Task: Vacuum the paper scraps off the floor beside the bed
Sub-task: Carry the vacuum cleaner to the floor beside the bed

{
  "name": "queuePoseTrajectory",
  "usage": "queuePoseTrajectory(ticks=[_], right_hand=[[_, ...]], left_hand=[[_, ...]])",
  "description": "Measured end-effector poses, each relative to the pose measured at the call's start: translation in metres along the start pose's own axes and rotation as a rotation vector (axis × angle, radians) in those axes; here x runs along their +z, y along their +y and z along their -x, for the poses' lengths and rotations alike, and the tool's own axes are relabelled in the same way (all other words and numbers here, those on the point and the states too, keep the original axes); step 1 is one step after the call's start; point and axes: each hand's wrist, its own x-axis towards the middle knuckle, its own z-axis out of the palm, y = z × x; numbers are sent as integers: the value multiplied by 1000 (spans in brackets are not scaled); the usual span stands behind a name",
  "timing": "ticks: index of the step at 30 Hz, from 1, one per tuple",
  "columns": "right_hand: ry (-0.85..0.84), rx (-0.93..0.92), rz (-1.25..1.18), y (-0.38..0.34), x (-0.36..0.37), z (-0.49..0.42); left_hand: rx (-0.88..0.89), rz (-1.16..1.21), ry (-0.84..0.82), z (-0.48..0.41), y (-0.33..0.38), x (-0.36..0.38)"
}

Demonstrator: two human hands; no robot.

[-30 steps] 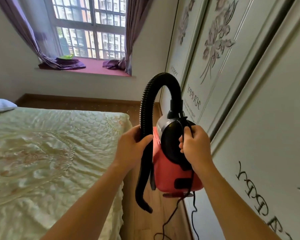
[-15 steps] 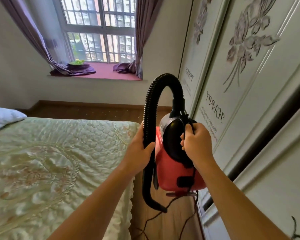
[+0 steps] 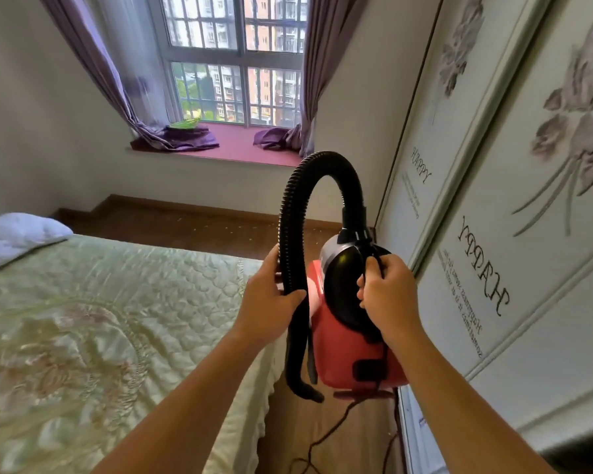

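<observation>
I hold a small red and black vacuum cleaner (image 3: 351, 350) up in the air between the bed and the wardrobe. My right hand (image 3: 387, 299) grips its black top handle. My left hand (image 3: 267, 301) grips the black ribbed hose (image 3: 295, 213), which arches over the body and hangs down to a nozzle (image 3: 305, 390). Small pale paper scraps (image 3: 220, 227) are scattered on the wooden floor beyond the foot of the bed, near the window wall. The power cord (image 3: 332, 425) trails down to the floor.
The bed (image 3: 100, 319) with a pale green quilted cover fills the left. A white wardrobe (image 3: 493, 200) with flower patterns lines the right. A narrow strip of wooden floor (image 3: 308, 432) runs between them. A window seat (image 3: 240, 145) with purple curtains lies ahead.
The view has moved forward and tilted down a little, so the floor beyond the bed with the scraps now shows. Both hands keep the same grip on the vacuum.
</observation>
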Motion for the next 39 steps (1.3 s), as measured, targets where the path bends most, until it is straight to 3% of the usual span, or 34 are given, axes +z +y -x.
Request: queuePoseTrajectory(ticks=[10,21,30,39], right_hand=[[21,3,53,3,79,-152],[55,-1,-8,-16,114,-306],[-38,5,-82,20,141,-461],[-163,-56,-54,6,178,-602]], left_hand=[[-3,24,63,-170,-62,-10],[77,28,57,-337,-75,6],[18,40,139,-463,-111,59],[-27,37,243,-586,-129,72]])
